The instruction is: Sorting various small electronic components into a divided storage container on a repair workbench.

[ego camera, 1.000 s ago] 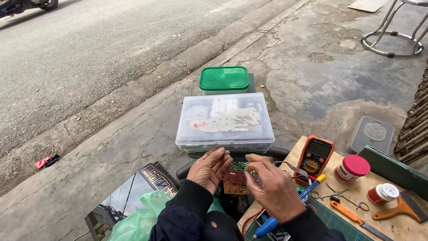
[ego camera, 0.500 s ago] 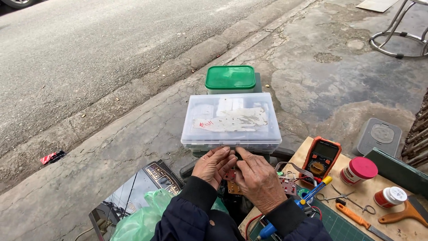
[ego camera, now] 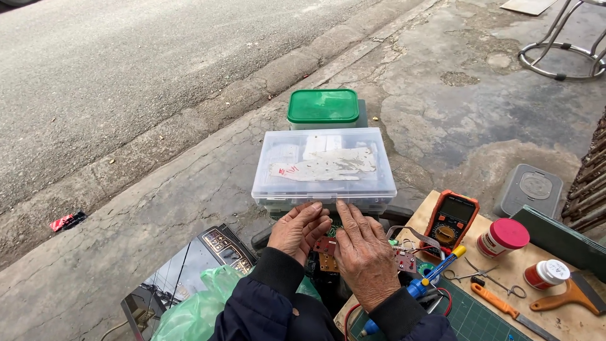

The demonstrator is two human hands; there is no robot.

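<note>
Hands: left hand point(ego camera: 302, 228) and right hand point(ego camera: 363, 252) pinch small brown circuit board point(ego camera: 326, 250) | clear plastic lidded box point(ego camera: 324, 167) just beyond fingertips | risk: board slipping, wires snagging.

A wooden board point(ego camera: 571, 319) (partly under a green cutting mat point(ego camera: 470, 319)) carries an orange multimeter point(ego camera: 450, 218), two red-capped jars point(ego camera: 502, 237) and scissors point(ego camera: 485, 278).

Small reddish circuit board point(ego camera: 326, 245), between hands

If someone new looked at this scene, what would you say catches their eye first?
Probably the clear plastic lidded box at the centre, with a green-lidded tub just behind it. Below it, the left hand and right hand meet over a small brown circuit board; an orange multimeter lies to the right.
</note>
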